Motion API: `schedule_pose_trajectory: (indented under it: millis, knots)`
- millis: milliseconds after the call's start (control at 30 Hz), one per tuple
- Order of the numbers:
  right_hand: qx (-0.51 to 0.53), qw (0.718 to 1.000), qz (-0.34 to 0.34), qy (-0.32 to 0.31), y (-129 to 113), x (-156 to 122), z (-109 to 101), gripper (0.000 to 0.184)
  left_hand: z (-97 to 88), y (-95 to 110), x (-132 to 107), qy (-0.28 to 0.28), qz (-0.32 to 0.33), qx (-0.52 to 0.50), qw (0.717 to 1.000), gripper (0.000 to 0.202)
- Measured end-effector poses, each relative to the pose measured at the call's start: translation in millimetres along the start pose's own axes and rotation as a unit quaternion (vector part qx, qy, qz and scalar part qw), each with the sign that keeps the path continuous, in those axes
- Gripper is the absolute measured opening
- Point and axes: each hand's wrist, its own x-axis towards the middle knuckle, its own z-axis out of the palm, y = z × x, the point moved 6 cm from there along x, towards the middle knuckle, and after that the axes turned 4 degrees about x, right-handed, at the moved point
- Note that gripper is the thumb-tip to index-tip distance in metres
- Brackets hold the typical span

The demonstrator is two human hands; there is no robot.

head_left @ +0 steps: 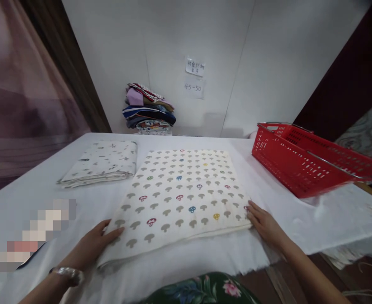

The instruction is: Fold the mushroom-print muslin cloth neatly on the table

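Observation:
A folded cream cloth with a mushroom print (182,194) lies flat on the white table (315,219) in front of me. My left hand (93,245) rests on its near left corner, fingers stretched flat on the fabric. My right hand (265,226) touches the near right corner, fingers extended against the cloth's edge. A bracelet sits on my left wrist. Neither hand grips anything.
A second folded printed cloth (102,162) lies at the left back. A pile of folded clothes (148,112) sits against the back wall under two paper notes. A red plastic basket (309,158) stands at the right. The table's front edge is close to my body.

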Motion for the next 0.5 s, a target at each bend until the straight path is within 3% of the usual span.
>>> schedule_pose_trajectory:
  millis: [67,133,233,300,400,500]
  knots:
    - [-0.012,1.000,-0.004,0.003,-3,2,-3,0.039,0.9,4,-5,-0.002,-0.008,-0.049,0.999,0.051]
    - [0.008,0.999,-0.001,0.046,-11,9,-9,0.039,4.2,8,-12,-0.014,-0.026,-0.113,0.993,0.047]
    - [0.131,0.991,0.004,0.034,-52,29,1,0.039,13.5,17,-22,-0.046,-0.053,-0.250,0.966,0.045]
    - [0.224,0.974,0.001,-0.041,-103,41,23,0.038,18.7,24,-24,-0.050,-0.061,-0.336,0.938,0.046]
    - [0.323,0.924,-0.073,-0.194,-210,47,63,0.043,24.4,34,-23,-0.054,-0.053,-0.420,0.905,0.048]
    - [0.282,0.908,-0.179,-0.253,-306,50,89,0.082,25.8,44,-21,-0.054,-0.032,-0.436,0.898,0.045]
